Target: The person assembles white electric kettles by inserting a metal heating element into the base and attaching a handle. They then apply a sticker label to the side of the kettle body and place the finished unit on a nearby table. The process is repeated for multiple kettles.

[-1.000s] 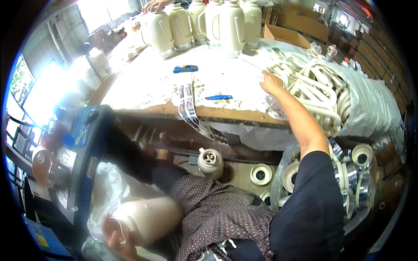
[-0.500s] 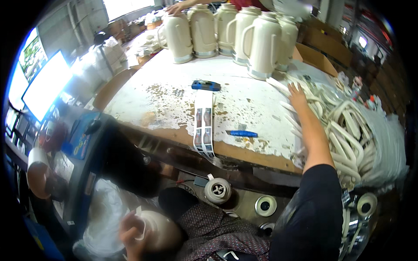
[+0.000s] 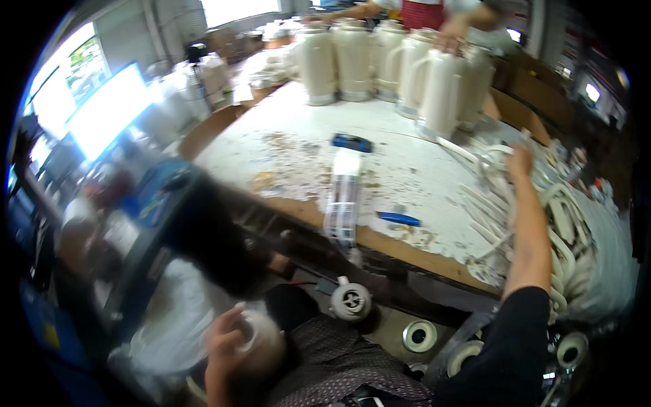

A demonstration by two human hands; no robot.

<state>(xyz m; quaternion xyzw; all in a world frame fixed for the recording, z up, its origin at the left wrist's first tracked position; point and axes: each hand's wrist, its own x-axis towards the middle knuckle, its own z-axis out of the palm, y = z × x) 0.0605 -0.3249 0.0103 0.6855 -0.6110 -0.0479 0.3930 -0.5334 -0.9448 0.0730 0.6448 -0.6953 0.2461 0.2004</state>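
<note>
From the head camera we see our left hand [image 3: 227, 339] at seven o'clock, fingers wrapped around a cream jug body [image 3: 261, 342] on the lap. Our right hand [image 3: 521, 159] at two o'clock reaches into the white handles [image 3: 563, 224] on the surface [image 3: 298, 146] — its grip we cannot tell.

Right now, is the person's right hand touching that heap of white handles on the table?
Touching. The head view shows the right hand resting on the pile of white handles, fingers among the top pieces, no gap visible.
</note>
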